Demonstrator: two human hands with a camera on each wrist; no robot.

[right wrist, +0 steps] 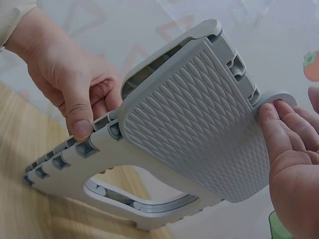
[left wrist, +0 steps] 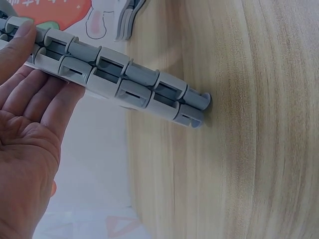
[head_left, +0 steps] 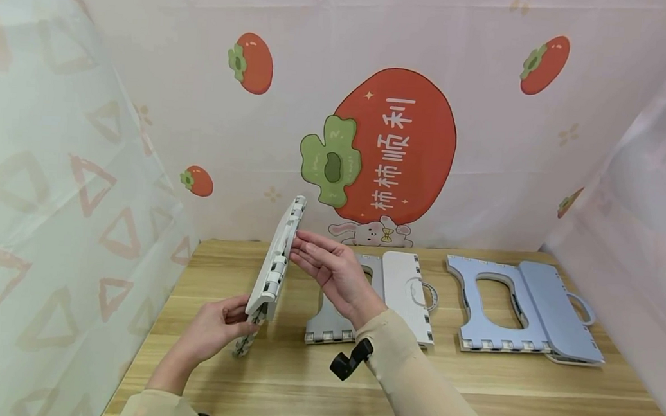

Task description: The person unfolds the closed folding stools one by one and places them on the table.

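Note:
A light grey and white folding stool [head_left: 277, 262], folded flat, is held tilted on edge above the wooden table, its lower end near or on the surface. My left hand [head_left: 214, 332] grips the hinged leg edge near the middle, with the thumb on one side and fingers on the other. At the textured seat panel [right wrist: 199, 119], my right hand [head_left: 337, 273] touches the handle [right wrist: 274, 98] with nearly straight fingertips. The thumb of that hand stands apart from the stool in the right wrist view. The leg opening shows below the seat panel.
A second grey-white folded stool [head_left: 408, 290] lies flat in the middle of the table [head_left: 355, 390], partly behind my right hand. To its right lies a blue folded stool [head_left: 558, 307]. Printed curtains with persimmons [head_left: 395, 148] close off the back and sides.

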